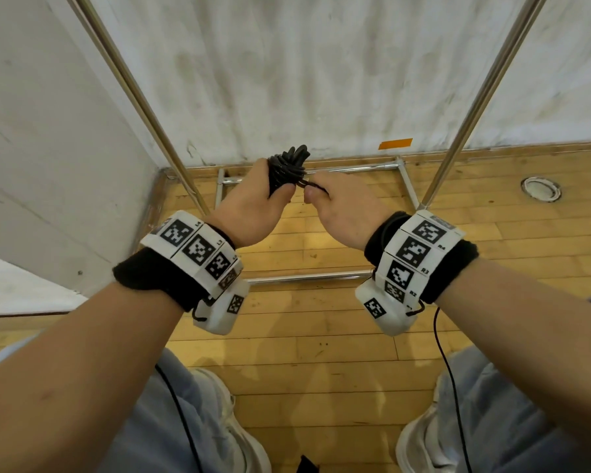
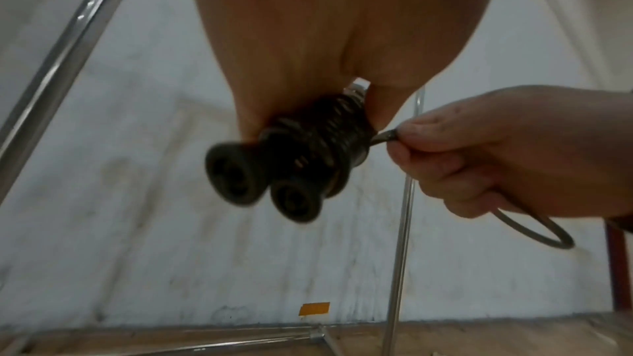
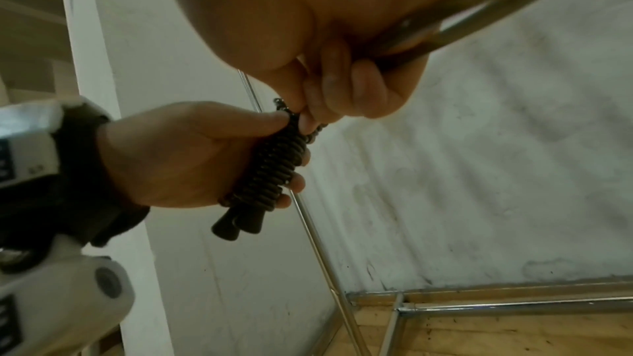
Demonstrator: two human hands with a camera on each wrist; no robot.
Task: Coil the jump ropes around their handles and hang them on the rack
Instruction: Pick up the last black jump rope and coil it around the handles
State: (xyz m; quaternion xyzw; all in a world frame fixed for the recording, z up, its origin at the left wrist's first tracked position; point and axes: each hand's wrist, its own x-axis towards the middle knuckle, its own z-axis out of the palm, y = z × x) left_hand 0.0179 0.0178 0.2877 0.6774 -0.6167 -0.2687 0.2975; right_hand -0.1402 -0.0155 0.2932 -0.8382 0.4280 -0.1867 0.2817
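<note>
Right hand [image 3: 342, 85] closed, free rope loop [image 2: 534, 229] pinched. Wound handles [image 2: 308, 150] gripped by left hand [image 1: 253, 203]. Loop best kept taut, tucked under coils.

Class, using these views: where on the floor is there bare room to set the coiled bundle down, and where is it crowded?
Bare wood floor lies inside the rack base, between its front and back bars. More lies right of the right pole, short of the floor socket. Crowded: around the shoes and where both hands meet at the jump rope.
</note>
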